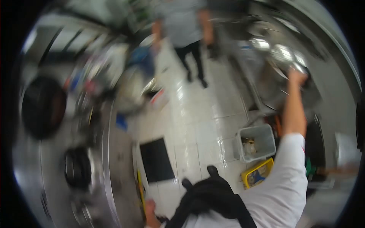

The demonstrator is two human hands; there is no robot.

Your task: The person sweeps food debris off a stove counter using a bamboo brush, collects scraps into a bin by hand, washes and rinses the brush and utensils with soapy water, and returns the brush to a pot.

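Observation:
My right arm stretches forward to the metal counter on the right. There my right hand (298,77) is closed at the edge of a shiny, rounded metal lid (283,54), blurred by motion. Just under it a large metal pot (269,78) shows in part. Low on the left, beside my body, hangs my left hand (150,208); its fingers are smeared, and nothing can be made out in it.
Another person (182,26) stands ahead on the tiled floor (205,125). A grey bin (258,155) and a yellow crate (248,178) sit by my right side. A black mat (156,160) lies left. Along the left steel counter (125,163) stand a dark wok (43,106) and black pan (77,167).

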